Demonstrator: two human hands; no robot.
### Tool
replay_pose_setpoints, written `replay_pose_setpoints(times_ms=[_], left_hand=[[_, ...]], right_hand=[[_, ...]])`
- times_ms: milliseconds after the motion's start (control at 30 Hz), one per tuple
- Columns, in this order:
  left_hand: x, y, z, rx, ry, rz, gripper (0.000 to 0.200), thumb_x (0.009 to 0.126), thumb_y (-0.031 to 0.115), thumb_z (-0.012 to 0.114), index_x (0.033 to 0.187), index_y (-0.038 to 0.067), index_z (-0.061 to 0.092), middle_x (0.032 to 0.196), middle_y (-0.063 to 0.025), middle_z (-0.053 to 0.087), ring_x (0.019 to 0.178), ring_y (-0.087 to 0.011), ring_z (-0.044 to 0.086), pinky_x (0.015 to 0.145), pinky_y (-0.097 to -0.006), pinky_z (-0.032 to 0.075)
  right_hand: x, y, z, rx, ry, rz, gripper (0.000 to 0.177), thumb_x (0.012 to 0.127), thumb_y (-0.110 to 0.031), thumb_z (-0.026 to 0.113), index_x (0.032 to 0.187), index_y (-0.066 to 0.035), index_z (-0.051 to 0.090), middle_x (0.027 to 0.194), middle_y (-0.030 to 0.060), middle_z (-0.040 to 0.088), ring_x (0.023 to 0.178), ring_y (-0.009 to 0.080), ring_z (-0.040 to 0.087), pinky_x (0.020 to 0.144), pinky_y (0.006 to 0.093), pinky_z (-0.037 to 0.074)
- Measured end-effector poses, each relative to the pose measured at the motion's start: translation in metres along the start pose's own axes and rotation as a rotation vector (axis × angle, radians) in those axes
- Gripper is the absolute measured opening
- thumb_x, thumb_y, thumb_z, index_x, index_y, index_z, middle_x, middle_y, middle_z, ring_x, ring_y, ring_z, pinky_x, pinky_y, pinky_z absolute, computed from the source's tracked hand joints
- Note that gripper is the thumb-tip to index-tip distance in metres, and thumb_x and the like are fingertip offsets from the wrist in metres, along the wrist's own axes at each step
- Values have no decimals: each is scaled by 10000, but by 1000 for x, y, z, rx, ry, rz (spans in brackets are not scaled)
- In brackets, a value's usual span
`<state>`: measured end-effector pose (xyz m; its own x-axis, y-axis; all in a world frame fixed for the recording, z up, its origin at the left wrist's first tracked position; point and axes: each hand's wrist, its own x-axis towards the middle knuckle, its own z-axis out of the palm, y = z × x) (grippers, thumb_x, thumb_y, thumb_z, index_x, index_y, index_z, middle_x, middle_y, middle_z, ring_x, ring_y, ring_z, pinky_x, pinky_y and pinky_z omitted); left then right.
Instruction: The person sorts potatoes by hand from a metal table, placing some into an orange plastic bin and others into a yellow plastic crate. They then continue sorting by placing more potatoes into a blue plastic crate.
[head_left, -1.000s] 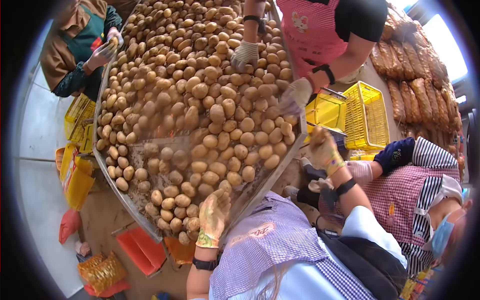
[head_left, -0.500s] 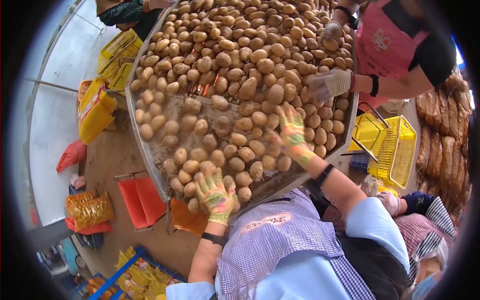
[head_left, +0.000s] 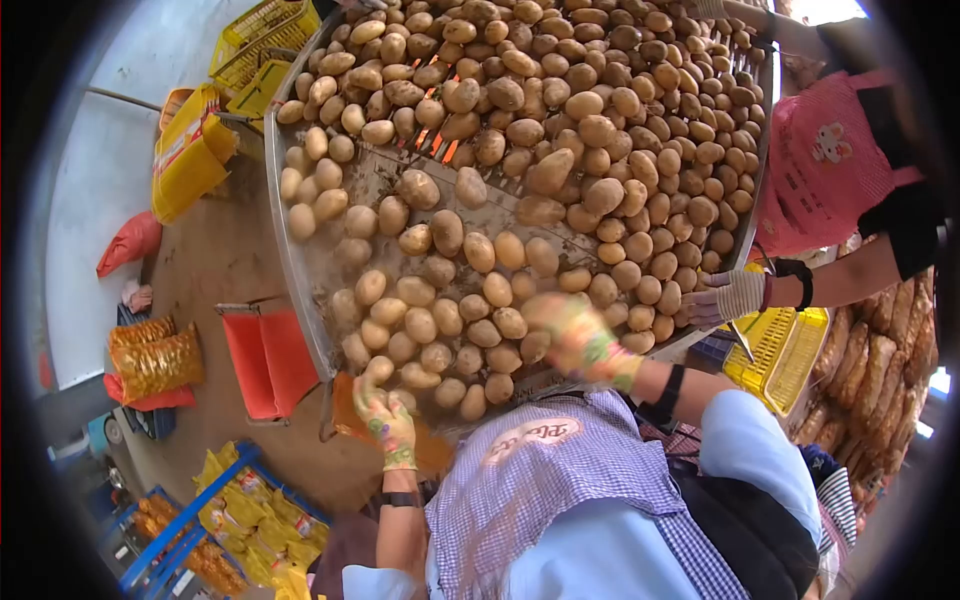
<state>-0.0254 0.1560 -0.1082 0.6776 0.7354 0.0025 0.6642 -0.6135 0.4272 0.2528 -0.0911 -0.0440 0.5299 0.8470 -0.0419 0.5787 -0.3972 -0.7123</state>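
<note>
Many brown potatoes (head_left: 480, 252) lie loose on a metal sorting table (head_left: 290, 255). My left hand (head_left: 388, 428), in a flowered glove, is at the table's front left corner beside the nearest potatoes. Its fingers point up and apart from the thumb, with a potato (head_left: 379, 370) right at the fingertips. Over the front edge of the heap is my right hand (head_left: 580, 340), in a matching glove. Motion smears its fingers, and it overlaps several potatoes there.
Across the right side, a co-worker's striped-gloved hand (head_left: 735, 296) rests at the table edge. A yellow crate (head_left: 780, 350) stands below it. Left of the table are a red folding container (head_left: 265, 360) and yellow crates (head_left: 262, 40). Filled sacks (head_left: 870, 340) are stacked at right.
My right hand has swept left and toward me across the potatoes. My left hand has shifted left, off the front potatoes to the corner. The co-worker's hand has left the heap for the edge.
</note>
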Motion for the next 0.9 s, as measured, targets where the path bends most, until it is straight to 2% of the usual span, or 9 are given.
replay_pose_setpoints(times_ms=[100, 233, 367, 433, 500, 567, 633, 700, 900], left_hand=[[21, 39, -13, 58, 228, 185, 457, 927, 212, 605, 1303, -29, 506, 1388, -212, 468, 1271, -396, 454, 1078, -521, 368], [60, 109, 5, -253, -288, 331, 419, 1029, 367, 515, 1239, 17, 612, 1144, -116, 649, 1037, -290, 624, 922, -421, 494], [71, 178, 15, -1150, -840, -460, 485, 1017, 408, 559, 1338, 44, 548, 1193, -75, 629, 1078, -222, 648, 872, -362, 543], [71, 181, 18, -1382, -844, -743, 511, 1007, 406, 575, 1358, 39, 521, 1221, -101, 624, 1099, -277, 647, 929, -462, 549], [74, 169, 15, -1758, -1174, -1207, 502, 999, 414, 582, 1317, 28, 540, 1193, -128, 644, 1058, -329, 659, 963, -558, 533], [71, 156, 12, -1800, -1183, -1248, 489, 988, 417, 597, 1276, 23, 558, 1152, -158, 666, 1012, -341, 676, 937, -536, 561], [55, 110, 39, -2232, -1316, -1306, 458, 983, 395, 613, 1237, 17, 571, 1125, -161, 680, 984, -333, 691, 914, -474, 584], [53, 98, 35, -2147, -1290, -1161, 392, 976, 246, 613, 1289, 17, 559, 1148, -159, 683, 1028, -325, 684, 897, -417, 596], [56, 119, 3, -1997, -1163, -1006, 733, 843, -20, 567, 1532, 117, 359, 1527, -161, 386, 1297, -334, 516, 950, -368, 554]], right_hand=[[5, 41, -34, -428, 267, 106, 464, 714, -212, 767, 1122, -52, 615, 1042, 162, 635, 931, 373, 631, 810, 473, 475], [43, 47, -26, -409, -125, 351, 435, 728, -302, 777, 1042, -41, 625, 1018, 182, 641, 933, 375, 634, 809, 481, 480], [40, 31, -8, -302, -30, 349, 429, 729, -344, 786, 972, -14, 659, 963, 202, 667, 936, 358, 663, 803, 457, 518], [35, 11, -2, 344, -15, 369, 451, 753, -329, 773, 1051, -2, 684, 1026, 199, 674, 977, 318, 681, 827, 417, 542], [24, -16, -12, 535, -167, 315, 387, 821, -241, 731, 1146, -37, 681, 1121, 162, 656, 1017, 308, 673, 853, 401, 543], [27, 1, 11, 44, 126, 21, 402, 833, -167, 693, 1222, -77, 643, 1211, 142, 622, 1033, 337, 649, 853, 420, 529], [53, 2, 10, -52, 54, 66, 438, 807, -123, 670, 1237, -69, 608, 1220, 146, 596, 1039, 355, 626, 842, 441, 511], [69, 17, 27, -331, -94, 62, 424, 758, -82, 660, 1177, -38, 606, 1143, 163, 598, 1017, 353, 629, 826, 456, 511], [72, 10, 14, -108, -43, 228, 303, 753, -140, 710, 1045, -61, 690, 1044, 160, 654, 929, 353, 672, 783, 412, 550]])
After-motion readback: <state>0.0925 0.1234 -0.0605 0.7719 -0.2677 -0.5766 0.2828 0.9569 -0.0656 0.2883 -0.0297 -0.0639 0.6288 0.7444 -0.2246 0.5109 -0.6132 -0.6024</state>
